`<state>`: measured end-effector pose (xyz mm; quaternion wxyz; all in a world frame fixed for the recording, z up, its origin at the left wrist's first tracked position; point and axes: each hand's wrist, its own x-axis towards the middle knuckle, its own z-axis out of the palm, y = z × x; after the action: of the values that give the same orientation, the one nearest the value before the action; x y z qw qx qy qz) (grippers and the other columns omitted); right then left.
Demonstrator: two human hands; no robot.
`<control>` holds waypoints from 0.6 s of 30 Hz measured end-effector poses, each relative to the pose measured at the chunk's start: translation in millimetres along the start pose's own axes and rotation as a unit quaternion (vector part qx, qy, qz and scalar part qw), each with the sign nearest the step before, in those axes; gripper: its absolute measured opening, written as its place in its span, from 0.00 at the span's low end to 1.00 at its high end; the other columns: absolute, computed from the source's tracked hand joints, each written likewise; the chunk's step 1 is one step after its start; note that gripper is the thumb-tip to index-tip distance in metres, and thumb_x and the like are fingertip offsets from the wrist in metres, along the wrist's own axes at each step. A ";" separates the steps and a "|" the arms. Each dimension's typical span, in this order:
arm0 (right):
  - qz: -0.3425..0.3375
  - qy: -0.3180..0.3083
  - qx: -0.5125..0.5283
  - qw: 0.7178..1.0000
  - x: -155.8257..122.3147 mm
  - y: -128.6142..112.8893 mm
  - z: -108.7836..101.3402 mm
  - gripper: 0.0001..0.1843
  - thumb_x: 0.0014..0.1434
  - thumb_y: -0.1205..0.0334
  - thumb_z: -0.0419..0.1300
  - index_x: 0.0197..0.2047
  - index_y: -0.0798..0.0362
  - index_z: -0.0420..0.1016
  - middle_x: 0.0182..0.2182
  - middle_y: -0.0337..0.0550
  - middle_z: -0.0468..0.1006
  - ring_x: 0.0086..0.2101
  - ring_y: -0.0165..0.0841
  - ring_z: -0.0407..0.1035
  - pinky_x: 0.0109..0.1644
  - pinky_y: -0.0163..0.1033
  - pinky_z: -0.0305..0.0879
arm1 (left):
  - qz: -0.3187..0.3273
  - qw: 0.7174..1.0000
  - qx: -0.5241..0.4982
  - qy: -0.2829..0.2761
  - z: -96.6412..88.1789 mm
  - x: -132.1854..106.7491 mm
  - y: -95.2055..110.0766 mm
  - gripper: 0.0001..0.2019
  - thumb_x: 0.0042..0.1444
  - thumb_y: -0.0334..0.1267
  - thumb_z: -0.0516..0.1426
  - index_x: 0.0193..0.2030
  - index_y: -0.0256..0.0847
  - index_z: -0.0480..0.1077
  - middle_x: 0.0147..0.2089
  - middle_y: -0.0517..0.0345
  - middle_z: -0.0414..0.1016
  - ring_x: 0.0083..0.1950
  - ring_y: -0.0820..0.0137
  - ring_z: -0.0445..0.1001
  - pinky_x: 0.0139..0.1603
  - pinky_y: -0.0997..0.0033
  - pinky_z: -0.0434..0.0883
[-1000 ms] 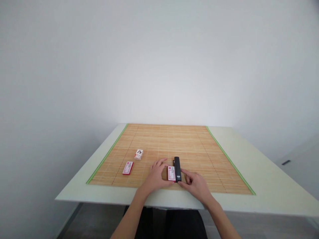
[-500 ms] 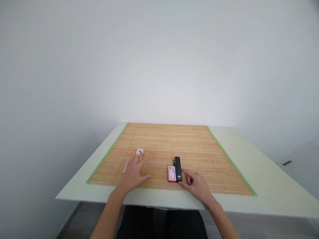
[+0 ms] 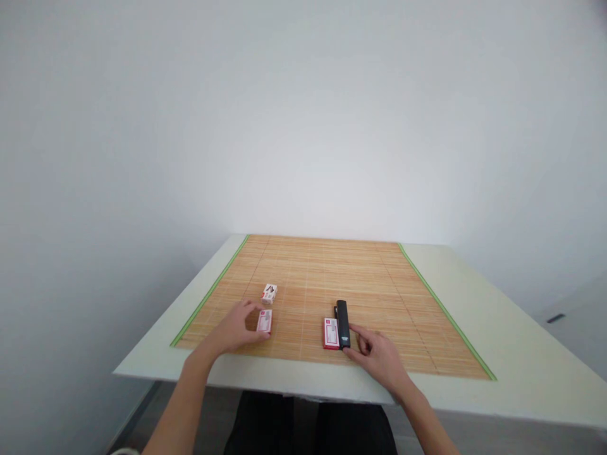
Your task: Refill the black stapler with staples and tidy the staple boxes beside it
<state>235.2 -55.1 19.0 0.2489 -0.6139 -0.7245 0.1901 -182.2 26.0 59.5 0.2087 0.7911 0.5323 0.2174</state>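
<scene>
My left hand [image 3: 235, 329] curls around the left side of a small red-and-white cardboard box [image 3: 264, 321], its index fingertip at the box's far edge and its thumb along the near edge. Just behind this box lies a second small white box [image 3: 269, 294] with a black picture on top. To the right, a black stapler [image 3: 342, 325] lies lengthwise on the mat, and another red-and-white box [image 3: 331, 333] sits flat against its left side. My right hand [image 3: 374, 355] holds the stapler's near right part with thumb and index finger, the other fingers curled under.
A bamboo mat [image 3: 327, 265] with green edging covers the middle of a white table [image 3: 474, 303]. The table's far side meets a plain wall [image 3: 303, 126]. My legs [image 3: 351, 430] are below the near edge.
My left hand has shifted left and now has the red-and-white box between thumb and index finger; that box has moved right. The white box behind is uncovered. My right hand stays at the stapler.
</scene>
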 end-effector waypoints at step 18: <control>-0.012 0.004 -0.003 1.000 1.4 4.2 2.5 0.31 0.60 0.43 0.64 0.64 0.45 0.76 0.21 0.31 0.70 0.24 0.31 0.67 0.34 0.37 0.56 | 0.069 0.987 -0.139 -0.036 93.2 32.0 134.5 0.29 0.43 0.49 0.72 0.52 0.46 0.74 0.50 0.53 0.78 0.51 0.56 0.75 0.50 0.62 0.69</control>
<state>236.9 -52.9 14.8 0.2522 -0.6062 -0.7317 0.1829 -17.6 0.0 62.7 0.3201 0.7962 0.4337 0.2748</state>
